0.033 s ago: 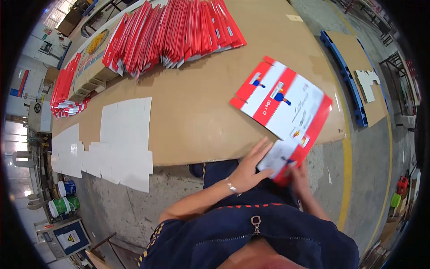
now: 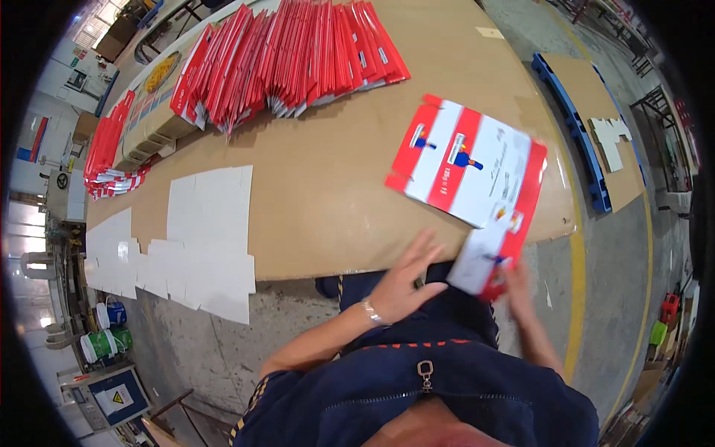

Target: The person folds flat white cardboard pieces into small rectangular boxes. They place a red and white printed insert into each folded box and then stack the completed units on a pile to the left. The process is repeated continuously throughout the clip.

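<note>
A flat, unfolded carton [image 2: 488, 160], printed red and white with small blue pictures, lies on the near right of the table. Its lower flap [image 2: 477, 257] hangs past the table's front edge toward me. My right hand [image 2: 518, 294], partly blurred, grips the red edge of that flap. My left hand [image 2: 406, 287] is open, fingers spread, left of the flap and apart from it, just off the table edge. Plain white cardboard sheets [image 2: 208, 223] lie to the left, partly overhanging the front edge.
A long row of folded red cartons [image 2: 298, 59] stands across the far side of the brown table [image 2: 328, 194]. More red cartons [image 2: 112, 145] and a box with yellow bands [image 2: 160, 73] on it are at far left. A blue pallet [image 2: 573, 112] is on the floor, right.
The flat carton has turned slightly and its lower flap has shifted right along with my right hand. My left hand has come off the flap and moved left.
</note>
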The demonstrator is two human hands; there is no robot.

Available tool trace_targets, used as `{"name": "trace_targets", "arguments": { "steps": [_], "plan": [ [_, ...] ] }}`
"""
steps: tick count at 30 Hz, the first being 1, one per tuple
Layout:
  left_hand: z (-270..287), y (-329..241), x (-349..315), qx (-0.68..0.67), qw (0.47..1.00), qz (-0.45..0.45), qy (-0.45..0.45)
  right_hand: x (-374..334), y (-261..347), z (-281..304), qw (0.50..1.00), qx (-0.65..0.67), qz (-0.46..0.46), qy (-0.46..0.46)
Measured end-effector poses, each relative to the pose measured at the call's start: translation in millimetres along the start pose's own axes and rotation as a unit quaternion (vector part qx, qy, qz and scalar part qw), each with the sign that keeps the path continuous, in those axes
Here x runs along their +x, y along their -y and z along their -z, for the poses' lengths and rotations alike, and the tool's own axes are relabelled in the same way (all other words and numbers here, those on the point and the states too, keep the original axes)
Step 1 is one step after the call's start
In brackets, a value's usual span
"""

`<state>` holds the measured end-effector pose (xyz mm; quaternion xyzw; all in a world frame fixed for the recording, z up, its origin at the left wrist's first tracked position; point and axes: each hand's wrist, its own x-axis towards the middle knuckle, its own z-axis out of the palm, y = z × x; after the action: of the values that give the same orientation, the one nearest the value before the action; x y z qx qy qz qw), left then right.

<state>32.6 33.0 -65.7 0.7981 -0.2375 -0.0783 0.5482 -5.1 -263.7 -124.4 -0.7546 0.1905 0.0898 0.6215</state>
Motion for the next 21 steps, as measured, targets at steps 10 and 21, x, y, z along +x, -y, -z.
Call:
{"name": "trace_targets", "arguments": {
  "steps": [10,21],
  "plan": [
    [165.1,58.8,-175.2,0.503,0.702,0.487,-0.129,364.9,161.3,95.6,0.954,-0.248,0.16,0.061],
    [159.6,93.8,-257.3,0.45,0.729,0.405,-0.32,395.1,187.8,-190.1,0.976,0.115,0.151,0.104]
  ]
}}
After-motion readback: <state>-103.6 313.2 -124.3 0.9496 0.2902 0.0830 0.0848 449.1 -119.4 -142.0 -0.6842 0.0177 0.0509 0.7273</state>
